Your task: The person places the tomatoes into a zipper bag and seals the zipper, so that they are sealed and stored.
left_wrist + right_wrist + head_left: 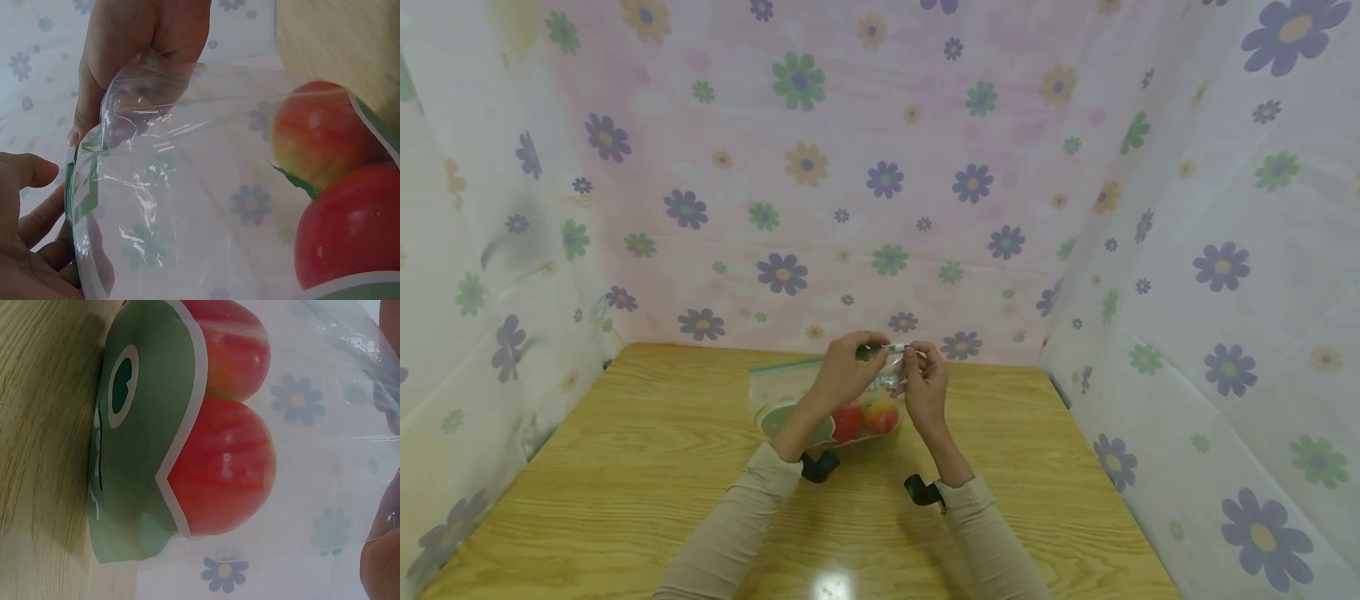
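Note:
A clear zip bag (pixel 782 385) with a green printed lower panel (pixel 147 450) stands on the table, slightly tilted. Inside show a red round fruit (pixel 847 422) and a red-yellow one (pixel 882 417); their exact kind is unclear. My right hand (pixel 927 390) pinches the bag's upper right corner, where the film is crumpled. The left hand (pixel 844 372) arches over the green zip strip (pixel 70 206) along the top. Its fingers touch the strip in the left wrist view, while the thumb (pixel 39 170) stands apart from it.
The bag rests on a wood-grain table (pixel 647 467). Flower-patterned sheets (pixel 850 208) rise behind and on both sides. A black wrist mount (pixel 820 467) sits at the left wrist, another black mount (pixel 922 490) at the right.

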Available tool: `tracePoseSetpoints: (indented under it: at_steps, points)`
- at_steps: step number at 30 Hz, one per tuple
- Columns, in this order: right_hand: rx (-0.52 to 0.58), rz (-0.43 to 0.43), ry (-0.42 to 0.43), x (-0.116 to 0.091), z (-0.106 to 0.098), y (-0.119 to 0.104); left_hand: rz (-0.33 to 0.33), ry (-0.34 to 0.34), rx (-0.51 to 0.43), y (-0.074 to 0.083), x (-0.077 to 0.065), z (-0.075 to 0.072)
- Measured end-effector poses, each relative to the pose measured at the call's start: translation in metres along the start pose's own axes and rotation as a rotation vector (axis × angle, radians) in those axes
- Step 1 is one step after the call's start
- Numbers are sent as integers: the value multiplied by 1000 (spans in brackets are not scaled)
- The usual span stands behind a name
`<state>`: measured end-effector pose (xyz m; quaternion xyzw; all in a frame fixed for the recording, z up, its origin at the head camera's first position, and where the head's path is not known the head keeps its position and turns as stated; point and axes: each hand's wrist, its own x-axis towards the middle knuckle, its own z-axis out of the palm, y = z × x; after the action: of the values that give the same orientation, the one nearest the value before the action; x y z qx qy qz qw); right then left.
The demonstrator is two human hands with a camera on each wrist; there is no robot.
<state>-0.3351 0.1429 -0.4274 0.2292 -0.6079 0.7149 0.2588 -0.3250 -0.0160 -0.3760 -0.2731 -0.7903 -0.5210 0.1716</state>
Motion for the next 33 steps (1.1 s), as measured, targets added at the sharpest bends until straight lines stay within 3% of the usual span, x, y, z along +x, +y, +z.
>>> tracePoseSetpoints:
  at_steps: [8,16,25,33]
  points:
    - [9,18,-7,-1,5,-2,-74,-6,-127,-1,3,5]
    - [-9,-16,-27,-2,8,-4,-126,35,-195,-1,1,10]
    - [-8,-2,-33,-3,9,-3,-134,89,-93,0,0,12]
    - [-17,-2,-26,-3,7,-3,-11,151,41,-1,-2,14]
